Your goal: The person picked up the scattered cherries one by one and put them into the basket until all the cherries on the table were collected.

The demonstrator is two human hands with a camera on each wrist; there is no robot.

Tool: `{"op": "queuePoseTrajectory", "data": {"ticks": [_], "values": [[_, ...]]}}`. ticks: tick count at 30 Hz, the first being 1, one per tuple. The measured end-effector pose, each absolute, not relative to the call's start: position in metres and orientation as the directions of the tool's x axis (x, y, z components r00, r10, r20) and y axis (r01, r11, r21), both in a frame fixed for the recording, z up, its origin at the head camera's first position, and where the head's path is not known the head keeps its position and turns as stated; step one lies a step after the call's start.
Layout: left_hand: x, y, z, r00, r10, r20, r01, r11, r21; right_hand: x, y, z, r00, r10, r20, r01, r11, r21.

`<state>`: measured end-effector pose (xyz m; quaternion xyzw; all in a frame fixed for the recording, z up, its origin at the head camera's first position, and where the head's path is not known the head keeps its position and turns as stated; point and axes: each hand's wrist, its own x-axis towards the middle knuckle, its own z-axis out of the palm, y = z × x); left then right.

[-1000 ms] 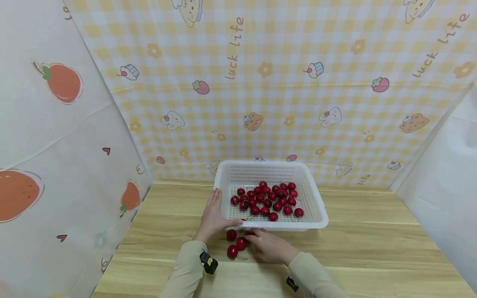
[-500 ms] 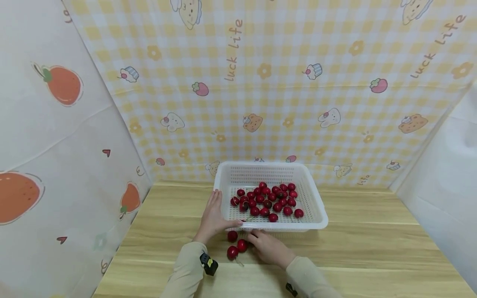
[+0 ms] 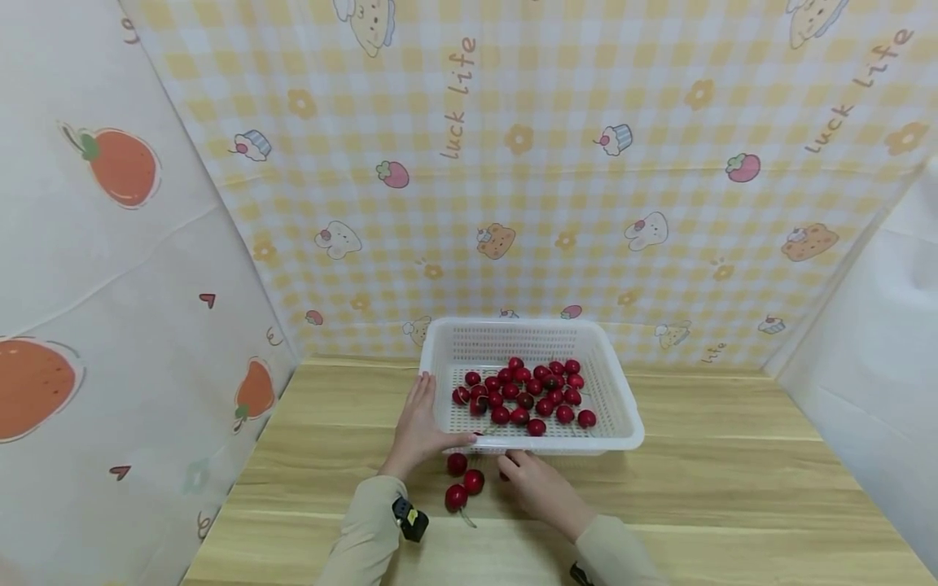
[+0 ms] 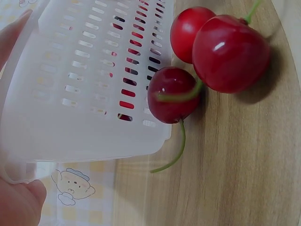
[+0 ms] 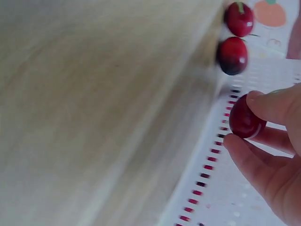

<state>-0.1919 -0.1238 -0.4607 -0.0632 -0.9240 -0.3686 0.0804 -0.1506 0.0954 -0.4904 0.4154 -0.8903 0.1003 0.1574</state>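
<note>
A white plastic basket (image 3: pixel 619 391) holds many red cherries (image 3: pixel 536 427) in the head view. At its near left corner, my left hand (image 3: pixel 419 430) grips the rim, thumb along the front and fingers at the left side. My right hand (image 3: pixel 545 493) is just in front of the basket. Between thumb and fingers it pinches a dark red cherry (image 5: pixel 245 118), mostly hidden in the head view. Three loose cherries with stems lie on the table between my hands: a rear one (image 3: pixel 458 464), a middle one (image 3: pixel 474 482) and a front one (image 3: pixel 456 497).
The wooden table (image 3: pixel 733 480) extends on both sides of the basket. A yellow checked cloth (image 3: pixel 557 203) hangs behind it, and a white printed cloth (image 3: pixel 146 268) at the left. Black wrist cameras sit on both sleeves.
My right hand has drawn a cherry away from the loose ones, moving slightly right. The front loose cherry's stem has turned. My left hand stays on the basket.
</note>
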Motion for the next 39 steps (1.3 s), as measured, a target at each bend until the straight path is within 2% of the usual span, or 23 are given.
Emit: {"op": "queuePoseTrajectory", "data": {"ticks": [5, 10, 13, 16, 20, 27, 35, 39], "values": [[-0.192, -0.124, -0.46, -0.978, 0.062, 0.197, 0.181, 0.714, 0.676, -0.141, 0.1, -0.472, -0.554, -0.739, 0.384, -0.822, 0.56, -0.108], [-0.192, -0.124, -0.459, -0.978, 0.058, 0.198, 0.181, 0.708, 0.683, -0.135, 0.104, -0.436, -0.444, -0.788, 0.427, -0.895, 0.412, -0.171], [-0.192, -0.124, -0.459, -0.977, 0.059, 0.205, 0.187, 0.703, 0.687, -0.14, 0.107, -0.413, -0.379, -0.807, 0.454, -0.925, 0.326, -0.193], [-0.193, -0.124, -0.459, -0.977, 0.061, 0.206, 0.188, 0.705, 0.684, -0.155, 0.111, -0.391, -0.363, -0.81, 0.461, -0.931, 0.299, -0.208], [-0.193, -0.124, -0.46, -0.979, 0.06, 0.196, 0.179, 0.713, 0.678, -0.186, 0.114, -0.365, -0.404, -0.809, 0.427, -0.914, 0.343, -0.217], [-0.192, -0.125, -0.459, -0.978, 0.062, 0.2, 0.184, 0.708, 0.682, -0.252, 0.105, -0.345, -0.549, -0.792, 0.266, -0.832, 0.488, -0.264], [-0.191, -0.125, -0.457, -0.975, 0.062, 0.211, 0.195, 0.693, 0.694, -0.321, 0.083, -0.36, -0.682, -0.731, 0.0, -0.687, 0.642, -0.341], [-0.19, -0.126, -0.458, -0.976, 0.067, 0.209, 0.195, 0.701, 0.686, -0.341, 0.073, -0.382, -0.747, -0.649, -0.145, -0.551, 0.726, -0.411]]}}
